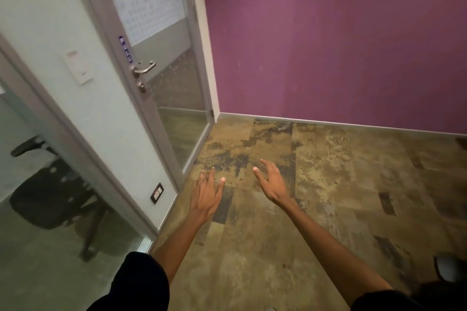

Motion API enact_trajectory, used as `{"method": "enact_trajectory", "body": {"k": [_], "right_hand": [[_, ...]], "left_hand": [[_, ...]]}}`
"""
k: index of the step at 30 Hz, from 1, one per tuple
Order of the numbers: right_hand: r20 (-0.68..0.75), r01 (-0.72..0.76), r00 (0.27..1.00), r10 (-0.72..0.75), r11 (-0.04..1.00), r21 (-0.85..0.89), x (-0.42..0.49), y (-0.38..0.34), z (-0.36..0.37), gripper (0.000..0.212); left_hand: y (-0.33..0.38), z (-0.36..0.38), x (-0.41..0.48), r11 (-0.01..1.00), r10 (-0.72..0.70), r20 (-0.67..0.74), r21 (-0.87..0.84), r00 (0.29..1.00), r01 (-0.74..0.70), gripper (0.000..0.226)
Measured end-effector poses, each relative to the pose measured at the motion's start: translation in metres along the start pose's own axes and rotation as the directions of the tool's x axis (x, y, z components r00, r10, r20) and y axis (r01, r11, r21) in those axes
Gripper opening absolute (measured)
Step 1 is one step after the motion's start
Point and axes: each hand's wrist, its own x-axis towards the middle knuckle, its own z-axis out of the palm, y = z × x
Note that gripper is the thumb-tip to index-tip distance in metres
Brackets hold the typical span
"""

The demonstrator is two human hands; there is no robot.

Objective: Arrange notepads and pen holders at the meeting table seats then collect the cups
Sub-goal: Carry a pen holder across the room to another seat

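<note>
No notepads, pen holders, cups or meeting table are in view. My left hand (206, 190) is stretched out over the patterned floor with its fingers relaxed and holds nothing. My right hand (271, 180) reaches forward beside it, fingers spread and straight, also holding nothing. Both arms extend from dark short sleeves at the bottom of the view.
A glass door (161, 63) with a metal lever handle (144, 68) stands at the left in a grey frame. A black office chair (53, 199) shows behind the glass partition. A purple wall (328, 38) closes the far side. Brown patterned floor (316, 197) spreads ahead.
</note>
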Motion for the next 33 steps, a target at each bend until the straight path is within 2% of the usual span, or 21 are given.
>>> {"method": "enact_trajectory", "body": {"k": [10,16,21,24,27,33], "right_hand": [[-0.132,-0.168,0.976,0.172,0.985,0.039,0.102,0.072,-0.083,0.059],[-0.226,-0.302,0.926,0.303,0.952,0.04,0.162,0.139,-0.141,0.059],[-0.315,-0.357,0.883,0.348,0.933,0.03,0.227,0.186,-0.202,0.058],[-0.37,-0.378,0.854,0.365,0.925,0.039,0.259,0.209,-0.245,0.058],[-0.46,-0.4,0.795,0.395,0.912,0.092,0.288,0.231,-0.28,0.057],[-0.511,-0.458,0.697,0.504,0.86,0.224,0.31,0.275,-0.315,0.059]], "left_hand": [[0.102,0.062,0.154,0.982,0.165,0.126,0.074,0.978,-0.175,0.072],[0.183,0.122,0.236,0.952,0.297,0.223,0.007,0.928,-0.306,0.074],[0.254,0.16,0.333,0.92,0.387,0.259,-0.048,0.885,-0.388,0.075],[0.298,0.171,0.388,0.902,0.429,0.274,-0.081,0.86,-0.424,0.076],[0.345,0.182,0.436,0.864,0.5,0.263,-0.084,0.825,-0.497,0.076],[0.428,0.218,0.473,0.807,0.579,0.334,-0.112,0.743,-0.579,0.079]]}}
